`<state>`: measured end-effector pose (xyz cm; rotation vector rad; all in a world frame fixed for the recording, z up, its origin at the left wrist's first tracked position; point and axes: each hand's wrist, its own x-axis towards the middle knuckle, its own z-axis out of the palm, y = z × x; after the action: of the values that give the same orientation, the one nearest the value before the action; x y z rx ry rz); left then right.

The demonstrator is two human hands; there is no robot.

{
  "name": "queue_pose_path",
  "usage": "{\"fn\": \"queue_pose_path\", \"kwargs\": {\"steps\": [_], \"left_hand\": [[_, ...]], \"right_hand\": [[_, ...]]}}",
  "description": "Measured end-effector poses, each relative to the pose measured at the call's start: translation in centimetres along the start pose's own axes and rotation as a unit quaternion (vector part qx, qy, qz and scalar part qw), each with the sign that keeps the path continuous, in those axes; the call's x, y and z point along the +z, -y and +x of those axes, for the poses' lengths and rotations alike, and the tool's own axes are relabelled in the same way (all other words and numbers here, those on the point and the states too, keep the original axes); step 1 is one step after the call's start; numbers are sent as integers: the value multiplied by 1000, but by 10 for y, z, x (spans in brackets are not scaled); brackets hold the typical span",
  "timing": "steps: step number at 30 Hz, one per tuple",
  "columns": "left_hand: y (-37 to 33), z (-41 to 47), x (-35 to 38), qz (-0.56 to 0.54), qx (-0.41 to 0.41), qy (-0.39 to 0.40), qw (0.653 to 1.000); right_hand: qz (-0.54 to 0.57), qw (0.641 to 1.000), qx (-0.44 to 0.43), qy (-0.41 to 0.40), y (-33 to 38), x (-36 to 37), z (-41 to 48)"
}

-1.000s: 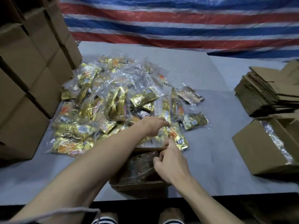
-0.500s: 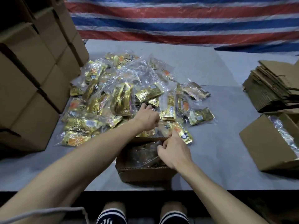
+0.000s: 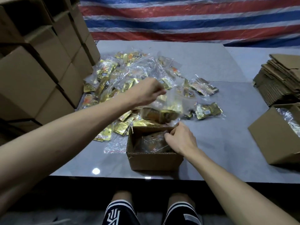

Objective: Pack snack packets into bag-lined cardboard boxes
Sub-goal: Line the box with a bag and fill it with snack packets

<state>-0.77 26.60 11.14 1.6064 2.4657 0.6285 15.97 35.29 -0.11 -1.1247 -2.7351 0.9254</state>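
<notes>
Up goes the left hand (image 3: 148,93) since a moment ago. Its curled fingers pinch a clear plastic pack of shiny gold snack packets (image 3: 162,112), which hangs just above the far edge of the open brown cardboard box (image 3: 154,161). The right hand (image 3: 180,139) pinches the clear bag lining (image 3: 151,142) at the box's corner. If the lining slips shut, the pack could catch and drop outside.

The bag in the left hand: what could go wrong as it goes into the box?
The left hand pinches the bag only by its top, so it could slip onto the pile. The right hand seems to hold the liner at the far rim of the box; the bag might snag there or push the liner down.
</notes>
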Motion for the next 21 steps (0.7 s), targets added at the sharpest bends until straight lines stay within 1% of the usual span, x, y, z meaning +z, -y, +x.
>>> {"fn": "queue_pose_path", "kwargs": {"steps": [4,6,9,12,16,19,21], "left_hand": [[-3,-9,-37,-57,-12,-63,996],[-2,-15,-53,-109,-27,-71,991],[-6,-27,-71,-151,-35,-64,986],[-18,-36,-82,-181,-31,-56,981],[-38,-46,-94,-194,-15,-7,981],[-48,-53,-99,-231,-15,24,972],[-53,-58,-99,-276,-21,33,960]], "right_hand": [[20,1000,-5,17,-2,1,3],[40,999,-24,23,-3,1,3],[55,997,-39,30,-3,-2,1],[67,997,-30,27,-1,-3,-2],[40,999,-8,21,-1,0,1],[27,999,8,36,0,2,5],[67,997,10,42,0,2,5]]}}
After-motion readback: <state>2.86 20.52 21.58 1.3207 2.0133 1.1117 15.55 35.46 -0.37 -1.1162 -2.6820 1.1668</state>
